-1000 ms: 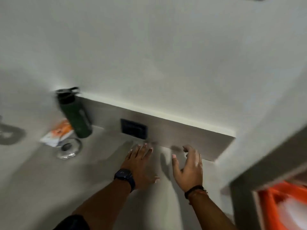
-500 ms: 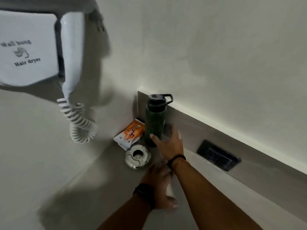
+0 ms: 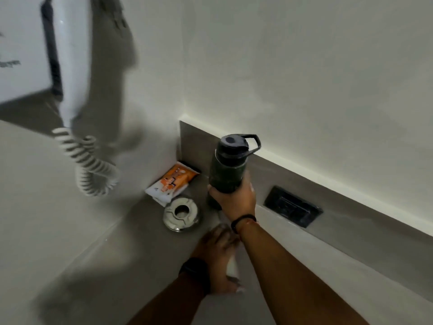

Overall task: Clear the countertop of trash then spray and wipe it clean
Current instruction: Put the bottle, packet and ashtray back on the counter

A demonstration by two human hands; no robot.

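Fingers (image 3: 248, 184) and thumb of the right hand (image 3: 236, 200) curl tightly round the lower body of a dark green bottle (image 3: 228, 170), just left of the black socket (image 3: 293, 208) set in the grey backsplash (image 3: 356, 221). Its long axis stands close to upright, cap uppermost and leaning slightly toward the socket, with the carry loop on the lid pointing that way too. The base is hidden behind the hand, so I cannot tell whether it rests on the countertop (image 3: 112, 266).

Below and left of the socket, the left hand (image 3: 218, 259) lies palm down on the countertop over a white thing (image 3: 232, 267), perhaps a cloth or tissue. Motion blur smears it, but the fingers look spread and flat rather than gripping.

Further left of the socket, beyond the bottle, an orange and white packet (image 3: 173, 181) lies flat in the corner, its length running toward the backsplash. A round metal ashtray (image 3: 181, 214) sits just in front of it. A hair dryer (image 3: 70, 55) with a coiled cord (image 3: 91, 170) hangs far left of the socket.
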